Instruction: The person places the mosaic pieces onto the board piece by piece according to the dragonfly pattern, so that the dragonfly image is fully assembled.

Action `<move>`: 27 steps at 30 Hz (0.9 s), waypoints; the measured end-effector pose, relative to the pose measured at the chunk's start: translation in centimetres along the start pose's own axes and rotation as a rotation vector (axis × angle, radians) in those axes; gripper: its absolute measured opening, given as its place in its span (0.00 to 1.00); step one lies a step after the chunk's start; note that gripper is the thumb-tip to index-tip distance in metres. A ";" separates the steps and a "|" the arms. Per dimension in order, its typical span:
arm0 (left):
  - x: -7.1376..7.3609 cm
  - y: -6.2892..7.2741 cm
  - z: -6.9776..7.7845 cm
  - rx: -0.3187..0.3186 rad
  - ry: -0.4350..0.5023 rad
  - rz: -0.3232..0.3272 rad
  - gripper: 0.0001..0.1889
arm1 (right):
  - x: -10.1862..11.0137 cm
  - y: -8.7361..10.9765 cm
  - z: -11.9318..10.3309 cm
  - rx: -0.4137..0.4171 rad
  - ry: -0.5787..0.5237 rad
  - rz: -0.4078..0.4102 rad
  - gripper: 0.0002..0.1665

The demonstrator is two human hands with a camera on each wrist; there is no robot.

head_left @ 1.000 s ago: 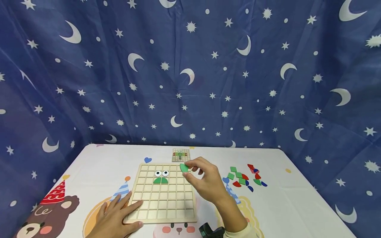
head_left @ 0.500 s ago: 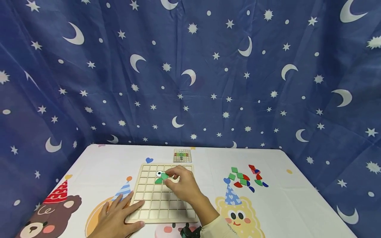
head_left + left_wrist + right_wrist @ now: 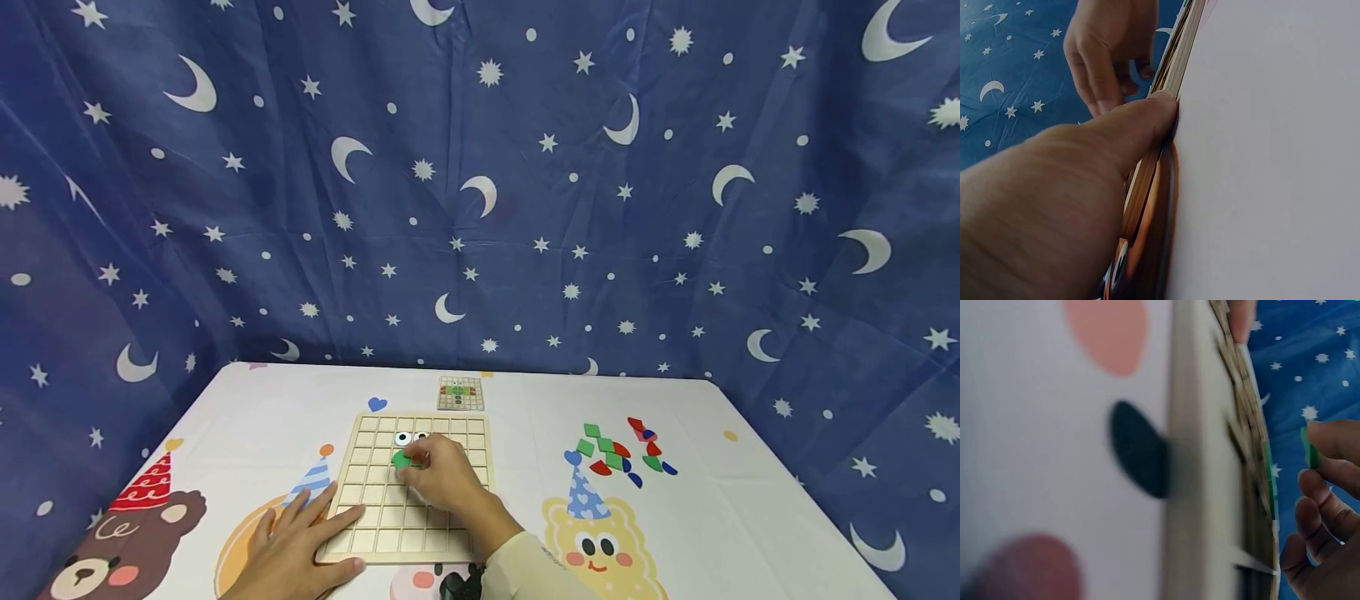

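Observation:
My right hand (image 3: pixel 442 477) is over the upper middle of a wooden grid board (image 3: pixel 412 518), pinching a green quarter-circle tile (image 3: pixel 1311 450) between thumb and fingers. In the right wrist view this tile stands on edge, apart from the board. Just above the hand, two round eye tiles (image 3: pixel 403 438) sit in the grid, the right one partly covered by the fingers. Green (image 3: pixel 401 459) shows below them at the fingertips; held and laid tiles cannot be told apart there. My left hand (image 3: pixel 296 546) rests spread on the board's lower left corner, its thumb (image 3: pixel 1147 119) along the near edge.
Behind the board lies a small pattern card (image 3: pixel 461 393) with a picture in green and red. Several loose green (image 3: pixel 584 447), red (image 3: pixel 601 468) and blue (image 3: pixel 635 480) tiles lie at the right on a white printed tablecloth (image 3: pixel 735 517). A blue curtain (image 3: pixel 525 208) hangs behind the table.
My right hand has carried the green tile left from the board's upper right, then slightly down, to just below the eye tiles. The left hand has stayed on the corner.

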State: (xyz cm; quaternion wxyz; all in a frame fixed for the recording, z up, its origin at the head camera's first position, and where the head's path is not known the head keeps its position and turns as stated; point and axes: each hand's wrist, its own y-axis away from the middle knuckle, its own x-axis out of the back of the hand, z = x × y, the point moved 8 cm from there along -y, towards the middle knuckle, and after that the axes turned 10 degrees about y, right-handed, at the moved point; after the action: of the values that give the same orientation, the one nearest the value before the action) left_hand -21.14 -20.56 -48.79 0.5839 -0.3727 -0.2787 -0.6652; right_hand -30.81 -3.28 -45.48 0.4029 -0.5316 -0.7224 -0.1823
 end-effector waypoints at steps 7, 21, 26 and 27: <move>-0.2 -0.2 -0.1 0.010 -0.011 -0.014 0.38 | -0.8 0.0 0.2 0.001 0.053 -0.017 0.08; -0.1 -0.1 -0.1 0.004 -0.019 -0.003 0.39 | -1.6 -0.2 0.3 -0.021 0.146 -0.050 0.12; -0.1 -0.1 0.0 0.004 -0.016 -0.004 0.39 | -1.6 -0.1 0.3 -0.022 0.144 -0.047 0.11; -0.1 -0.1 0.0 0.003 -0.016 -0.002 0.39 | -1.5 -0.1 0.3 -0.023 0.145 -0.048 0.11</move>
State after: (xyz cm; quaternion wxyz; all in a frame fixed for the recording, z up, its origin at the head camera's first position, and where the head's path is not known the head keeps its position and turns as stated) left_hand -21.22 -20.54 -48.87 0.5815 -0.3768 -0.2848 -0.6624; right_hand -30.85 -4.06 -46.85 0.4435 -0.5043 -0.7017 -0.2379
